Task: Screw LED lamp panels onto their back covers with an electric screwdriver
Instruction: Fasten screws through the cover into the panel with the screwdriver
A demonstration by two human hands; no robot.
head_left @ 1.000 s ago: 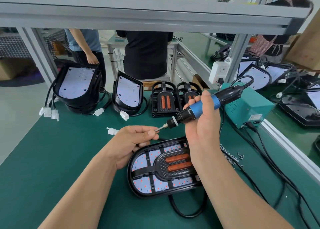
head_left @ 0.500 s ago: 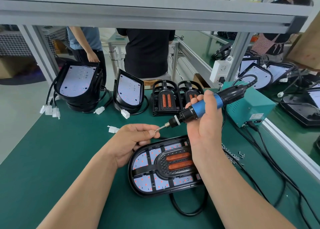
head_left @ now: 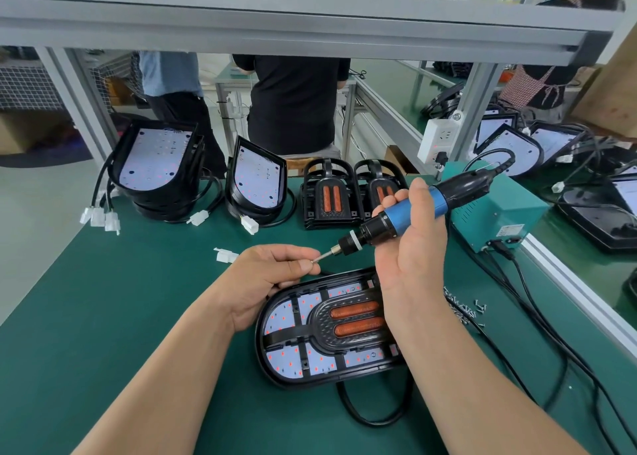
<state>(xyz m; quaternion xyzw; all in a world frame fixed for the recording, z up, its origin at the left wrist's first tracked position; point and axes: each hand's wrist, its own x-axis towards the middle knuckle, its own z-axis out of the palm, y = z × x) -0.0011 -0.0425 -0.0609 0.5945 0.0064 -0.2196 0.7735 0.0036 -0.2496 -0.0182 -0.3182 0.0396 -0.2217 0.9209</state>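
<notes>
1. My left fingers (head_left: 300,266) pinch what looks like a small screw (head_left: 313,260) onto the bit. My right fingers (head_left: 391,204) are clenched round the tilted screwdriver (head_left: 413,209).
2. The lamp (head_left: 331,327) lies panel-up on the table (head_left: 103,316), just nearer than both hands.
3. I should seat the screw straight on the bit before letting go.
4. Next I'd stand the driver upright over a hole, since a slant risks cross-threading.
5. Spare screws (head_left: 462,308) lie to the right.

Bare left hand (head_left: 272,278), bare right hand (head_left: 413,251); forearms uncovered
</notes>
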